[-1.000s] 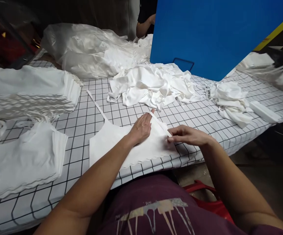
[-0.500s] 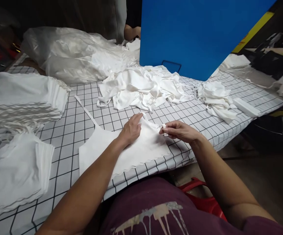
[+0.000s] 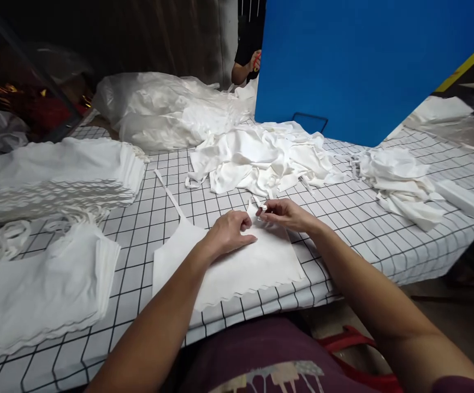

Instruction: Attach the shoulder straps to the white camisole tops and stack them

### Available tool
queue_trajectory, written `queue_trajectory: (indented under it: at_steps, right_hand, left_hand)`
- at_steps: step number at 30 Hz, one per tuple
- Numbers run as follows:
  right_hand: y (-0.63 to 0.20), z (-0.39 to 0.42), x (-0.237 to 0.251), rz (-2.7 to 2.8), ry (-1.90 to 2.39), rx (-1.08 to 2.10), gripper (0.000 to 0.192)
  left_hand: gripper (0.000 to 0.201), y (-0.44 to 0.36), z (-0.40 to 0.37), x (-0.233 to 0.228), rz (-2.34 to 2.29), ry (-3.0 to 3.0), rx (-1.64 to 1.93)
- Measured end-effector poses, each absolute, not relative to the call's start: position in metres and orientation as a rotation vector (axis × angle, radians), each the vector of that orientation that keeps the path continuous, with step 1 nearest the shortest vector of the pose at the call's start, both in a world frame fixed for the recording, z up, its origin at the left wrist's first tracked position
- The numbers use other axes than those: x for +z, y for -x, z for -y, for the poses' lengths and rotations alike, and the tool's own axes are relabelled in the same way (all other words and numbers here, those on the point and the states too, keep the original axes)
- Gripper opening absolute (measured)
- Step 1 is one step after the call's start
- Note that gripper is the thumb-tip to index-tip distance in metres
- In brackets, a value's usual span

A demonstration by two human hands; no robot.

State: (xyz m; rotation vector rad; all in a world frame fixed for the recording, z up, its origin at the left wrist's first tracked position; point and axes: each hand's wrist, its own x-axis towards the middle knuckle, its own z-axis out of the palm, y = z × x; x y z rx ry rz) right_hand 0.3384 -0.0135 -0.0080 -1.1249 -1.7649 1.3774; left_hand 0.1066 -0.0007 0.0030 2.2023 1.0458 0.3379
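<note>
Grid table (image 3: 343, 213) | left hand (image 3: 229, 234) pressing garment (image 3: 237, 262) | right hand (image 3: 286, 214) pinching strap (image 3: 258, 204)

Grid-checked table (image 3: 343, 213) (white garment stacks (image 3: 52, 174), loose heap (image 3: 261, 155), flat camisole (image 3: 237, 265))

I see both my bare forearms reaching forward and inward, my left hand (image 3: 229, 234) lying palm down with the fingers curled loosely, and my right hand (image 3: 285, 214) just beside it, thumb and fingertips pinched together
</note>
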Motion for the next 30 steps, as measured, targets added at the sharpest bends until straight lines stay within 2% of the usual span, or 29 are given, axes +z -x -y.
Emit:
queue_trajectory:
  at_steps: [5,12,30]
  right_hand:
    - [-0.331,0.018,-0.019,1.950,1.117,1.264,0.029]
    - [-0.328,0.021,-0.018,2.048,1.113,1.200,0.029]
    - [-0.322,0.026,-0.016,2.082,1.096,1.155,0.024]
  left_hand:
    - [0.019,-0.109,0.004,0.007,-1.126,-2.130,0.178]
    - [0.013,-0.110,0.003,0.010,-1.140,-2.141,0.180]
    - [0.013,-0.111,0.000,0.004,-1.135,-2.069,0.213]
